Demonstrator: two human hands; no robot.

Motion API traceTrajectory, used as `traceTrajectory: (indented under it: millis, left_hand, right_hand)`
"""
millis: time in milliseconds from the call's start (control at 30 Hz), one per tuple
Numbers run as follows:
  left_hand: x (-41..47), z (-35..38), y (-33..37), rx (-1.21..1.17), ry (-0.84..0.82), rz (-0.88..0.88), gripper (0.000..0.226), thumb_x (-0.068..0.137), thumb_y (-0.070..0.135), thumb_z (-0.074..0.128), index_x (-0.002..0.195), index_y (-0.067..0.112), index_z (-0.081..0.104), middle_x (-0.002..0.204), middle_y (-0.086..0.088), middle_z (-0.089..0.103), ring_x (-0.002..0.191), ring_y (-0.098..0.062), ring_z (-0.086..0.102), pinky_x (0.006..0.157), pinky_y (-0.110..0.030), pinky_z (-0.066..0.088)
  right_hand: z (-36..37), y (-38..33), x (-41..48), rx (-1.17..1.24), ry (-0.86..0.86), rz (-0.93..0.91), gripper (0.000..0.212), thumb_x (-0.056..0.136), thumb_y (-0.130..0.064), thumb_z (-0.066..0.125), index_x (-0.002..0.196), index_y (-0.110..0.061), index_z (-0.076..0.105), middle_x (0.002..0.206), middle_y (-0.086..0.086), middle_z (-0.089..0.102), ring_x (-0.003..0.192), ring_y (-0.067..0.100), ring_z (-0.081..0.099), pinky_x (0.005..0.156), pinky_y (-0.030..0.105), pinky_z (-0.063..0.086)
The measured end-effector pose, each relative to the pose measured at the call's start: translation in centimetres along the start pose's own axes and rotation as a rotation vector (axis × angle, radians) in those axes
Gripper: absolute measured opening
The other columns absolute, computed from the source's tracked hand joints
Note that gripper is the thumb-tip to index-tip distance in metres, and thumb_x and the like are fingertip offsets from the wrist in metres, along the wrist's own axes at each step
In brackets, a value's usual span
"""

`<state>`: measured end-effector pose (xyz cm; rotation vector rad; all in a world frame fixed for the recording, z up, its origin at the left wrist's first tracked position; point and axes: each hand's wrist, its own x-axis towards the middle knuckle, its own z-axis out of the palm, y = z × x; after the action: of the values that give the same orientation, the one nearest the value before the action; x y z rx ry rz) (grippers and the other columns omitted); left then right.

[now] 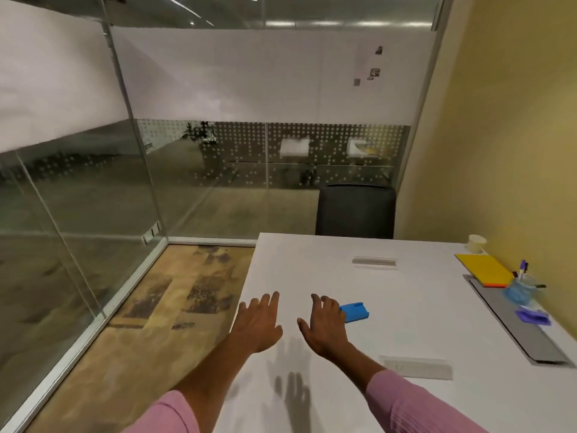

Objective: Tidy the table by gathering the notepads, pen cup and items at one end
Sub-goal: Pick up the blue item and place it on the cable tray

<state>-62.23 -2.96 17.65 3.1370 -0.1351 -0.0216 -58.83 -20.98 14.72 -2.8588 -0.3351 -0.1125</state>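
Both my hands hover palm-down over the white table (312, 264), fingers spread and holding nothing. My left hand (259, 320) is near the table's left edge. My right hand (324, 323) is beside it, its fingertips just left of a small blue item (356, 311) lying flat. Along the yellow wall on the right lie a yellow notepad with an orange edge (482, 269), a clear blue pen cup (520, 287) with pens in it, and a small purple item (532, 317). A white cup-like thing (476, 243) stands at the far right corner.
A grey cable tray (527, 339) runs along the wall side of the table, and two lidded slots (374, 263) (416, 367) are set in the top. A dark chair (356, 210) stands at the far end. Glass partitions enclose the room on the left.
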Motion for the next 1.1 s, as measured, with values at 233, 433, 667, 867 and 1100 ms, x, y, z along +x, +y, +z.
traceTrajectory:
  millis: [233,433,667,867,1100]
  left_hand:
    - [4.7,1.2,-2.8,-0.035,-0.038,0.174,0.078,0.088,0.050,0.041,0.150,0.016,0.008,0.152,-0.009,0.030,0.131,-0.033,0.039,0.105,-0.052,0.033]
    - [7.3,1.7,-2.0,0.013,-0.064,0.331,0.075,0.089,0.048,0.041,0.150,0.015,0.010,0.150,-0.009,0.033,0.127,-0.032,0.042,0.103,-0.050,0.033]
    - [11.1,3.1,-0.3,0.023,-0.109,0.407,0.072,0.091,0.043,0.041,0.149,0.013,0.012,0.146,-0.008,0.037,0.124,-0.032,0.044,0.101,-0.049,0.034]
    - [14.5,5.0,1.6,0.055,-0.136,0.459,0.069,0.091,0.041,0.042,0.148,0.013,0.015,0.140,-0.008,0.043,0.117,-0.030,0.048,0.095,-0.047,0.036]
    - [19.4,8.7,5.3,0.046,-0.177,0.483,0.069,0.091,0.044,0.044,0.147,0.015,0.017,0.137,-0.007,0.045,0.115,-0.028,0.050,0.094,-0.045,0.036]
  right_hand:
    - [0.6,-1.2,0.7,0.009,0.050,0.219,0.070,0.091,-0.056,0.041,0.145,-0.014,0.027,0.143,0.015,0.039,0.129,0.033,0.036,0.099,0.049,0.036]
    - [0.5,0.2,0.2,-0.025,0.052,0.355,0.070,0.089,-0.056,0.041,0.145,-0.017,0.026,0.141,0.013,0.038,0.125,0.032,0.037,0.095,0.046,0.038]
    - [1.3,3.6,0.6,-0.126,0.004,0.479,0.073,0.091,-0.052,0.043,0.149,-0.015,0.019,0.149,0.016,0.032,0.132,0.034,0.032,0.097,0.047,0.037]
    - [2.5,6.9,2.4,-0.146,-0.028,0.537,0.074,0.090,-0.052,0.046,0.149,-0.018,0.017,0.148,0.016,0.032,0.132,0.035,0.032,0.097,0.048,0.036]
    - [5.6,11.1,6.7,-0.161,-0.105,0.497,0.074,0.091,-0.047,0.051,0.150,-0.020,0.016,0.148,0.015,0.033,0.133,0.037,0.032,0.098,0.048,0.036]
